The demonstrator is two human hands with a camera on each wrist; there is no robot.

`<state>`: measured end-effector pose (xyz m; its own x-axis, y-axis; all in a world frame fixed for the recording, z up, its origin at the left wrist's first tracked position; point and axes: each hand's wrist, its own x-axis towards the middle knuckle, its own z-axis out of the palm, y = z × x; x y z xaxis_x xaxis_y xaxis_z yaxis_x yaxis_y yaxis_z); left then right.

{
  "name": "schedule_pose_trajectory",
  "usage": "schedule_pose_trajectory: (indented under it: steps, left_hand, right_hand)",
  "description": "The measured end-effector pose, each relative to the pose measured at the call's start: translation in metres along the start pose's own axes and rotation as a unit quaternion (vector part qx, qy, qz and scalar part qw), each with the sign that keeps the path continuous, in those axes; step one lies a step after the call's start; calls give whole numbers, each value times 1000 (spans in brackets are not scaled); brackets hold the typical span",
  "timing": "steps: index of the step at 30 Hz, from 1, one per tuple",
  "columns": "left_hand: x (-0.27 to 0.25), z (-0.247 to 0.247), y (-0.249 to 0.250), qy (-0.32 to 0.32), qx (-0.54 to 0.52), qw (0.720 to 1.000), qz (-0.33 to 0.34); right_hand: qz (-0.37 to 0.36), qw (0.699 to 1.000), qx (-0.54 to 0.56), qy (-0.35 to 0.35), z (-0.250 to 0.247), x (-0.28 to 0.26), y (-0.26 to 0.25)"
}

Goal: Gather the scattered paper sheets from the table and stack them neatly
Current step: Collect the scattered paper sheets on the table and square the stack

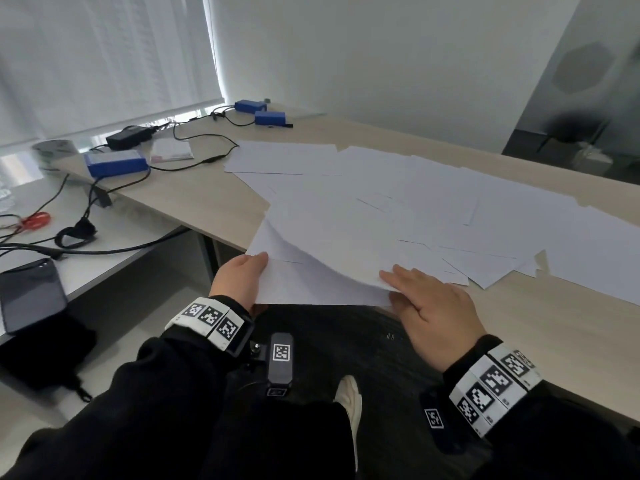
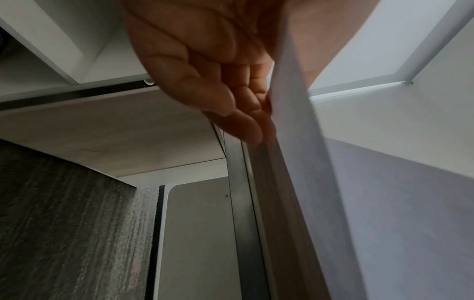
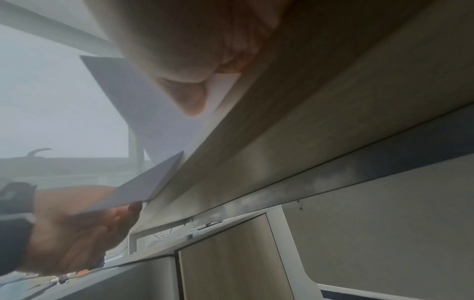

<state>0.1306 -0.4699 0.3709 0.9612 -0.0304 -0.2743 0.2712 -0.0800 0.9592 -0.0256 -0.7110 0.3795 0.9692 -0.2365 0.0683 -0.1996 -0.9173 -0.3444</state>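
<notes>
Several white paper sheets [image 1: 433,202] lie overlapping across the light wooden table [image 1: 207,199]. A gathered bunch of sheets [image 1: 322,271] hangs over the table's near edge. My left hand [image 1: 249,271] pinches the bunch's left edge, thumb on top and fingers [image 2: 238,121] underneath the paper [image 2: 297,142]. My right hand [image 1: 398,285] holds the bunch's near right corner, with its fingers flat on top. The right wrist view shows its thumb [image 3: 189,95] under the paper [image 3: 143,105] beside the table edge [image 3: 282,142].
Blue boxes [image 1: 116,163] [image 1: 270,117], a black power adapter [image 1: 128,136] and cables sit at the table's far left. A lower white desk [image 1: 114,237] on the left carries a dark device [image 1: 31,296] and a red tool [image 1: 34,220]. A wall runs behind the table.
</notes>
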Motion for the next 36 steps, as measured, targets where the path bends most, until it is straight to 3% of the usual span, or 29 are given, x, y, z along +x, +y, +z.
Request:
schedule_pose_trajectory:
  steps: [4, 8, 12, 17, 24, 29, 32, 34, 36]
  left_hand:
    - [-9, -1, -12, -56, -83, 993, -68]
    - [-28, 1, -27, -122, -133, 976, -123]
    - [-24, -1, -25, -87, -176, 975, -104]
    - [-27, -1, -25, -78, -160, 980, -83]
    - [-48, 3, -27, -180, -234, 949, -109]
    - [-64, 11, -15, -225, -225, 947, -33]
    - [-70, 15, -4, -262, -187, 946, 37]
    - [-72, 17, 6, -298, -173, 936, 71]
    - [-75, 18, 16, -310, -156, 933, 98]
  right_hand:
    - [36, 997, 69, 27, -6, -1, -4]
    - [6, 996, -62, -64, -9, -3, -10]
    - [-18, 986, -134, -101, -5, -1, -13]
    - [-26, 992, -116, -49, -6, -6, -12]
    - [-56, 995, -73, -35, -9, -12, -10]
    - [-82, 993, -83, 0, -3, -14, -9]
    - [-97, 988, 13, 117, 1, -11, -4]
    - [-27, 981, 132, 142, -10, -15, -9]
    - [51, 951, 257, 166, -22, -18, -13]
